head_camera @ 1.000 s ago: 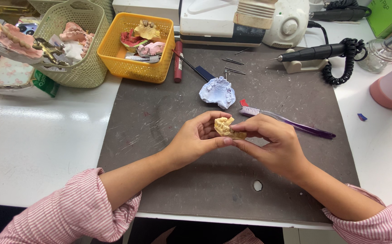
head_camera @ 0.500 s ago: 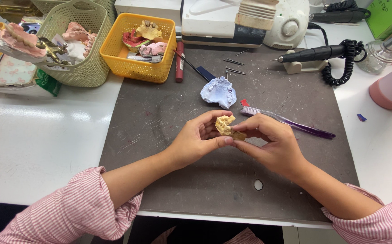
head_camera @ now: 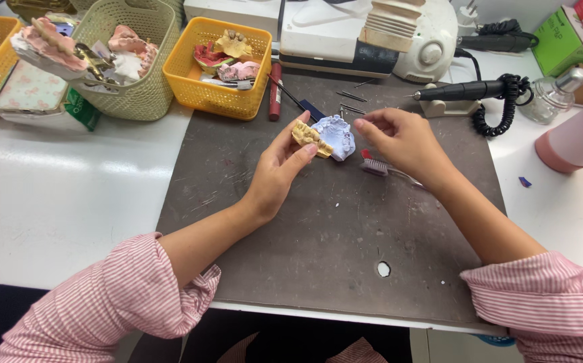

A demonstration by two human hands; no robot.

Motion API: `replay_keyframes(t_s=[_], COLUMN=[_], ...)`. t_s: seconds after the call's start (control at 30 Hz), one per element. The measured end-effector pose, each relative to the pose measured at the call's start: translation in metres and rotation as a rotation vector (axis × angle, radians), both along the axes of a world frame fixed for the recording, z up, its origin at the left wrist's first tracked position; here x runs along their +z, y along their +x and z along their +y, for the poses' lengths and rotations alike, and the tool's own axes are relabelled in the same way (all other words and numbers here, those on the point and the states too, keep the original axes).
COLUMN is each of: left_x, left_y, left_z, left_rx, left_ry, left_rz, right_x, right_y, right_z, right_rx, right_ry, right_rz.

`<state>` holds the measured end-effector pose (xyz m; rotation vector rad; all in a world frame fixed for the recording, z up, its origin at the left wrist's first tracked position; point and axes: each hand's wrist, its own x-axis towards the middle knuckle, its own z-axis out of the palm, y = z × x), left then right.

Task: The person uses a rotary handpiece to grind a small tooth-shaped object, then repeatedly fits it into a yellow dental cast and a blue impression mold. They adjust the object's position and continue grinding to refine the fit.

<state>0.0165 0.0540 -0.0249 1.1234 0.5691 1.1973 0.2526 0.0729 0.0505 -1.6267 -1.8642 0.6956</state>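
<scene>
The left hand [head_camera: 279, 168] has its grip closed on a small yellow dental cast [head_camera: 307, 136], pinched between thumb and fingertips and raised off the grey mat [head_camera: 318, 228]. The cast sits just left of the pale blue dental cast [head_camera: 336, 135], touching it or nearly so. The right hand [head_camera: 402, 141] reaches toward the blue cast from its right side, its grip narrow, fingertips [head_camera: 361, 124] curled at the cast's edge and holding nothing. Both forearms stretch forward across the mat, and a toothbrush [head_camera: 379, 168] lies under the right wrist.
</scene>
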Motion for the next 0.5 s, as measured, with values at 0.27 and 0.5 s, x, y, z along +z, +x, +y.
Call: replay_keyframes(t_s=[0.27,0.5], left_x=[0.002,0.012], left_y=[-0.006,-0.008], left_z=[0.005,-0.007], left_rx=[0.222,0.143], left_ry=[0.411,0.281], left_rz=[0.095,0.09], right_x=[-0.012,-0.021], right_y=[-0.032,-0.004], right_z=[0.018,0.021], right_rx=[0.004,-0.036], right_ry=[-0.006,-0.35], right_rz=[-0.088,0.815])
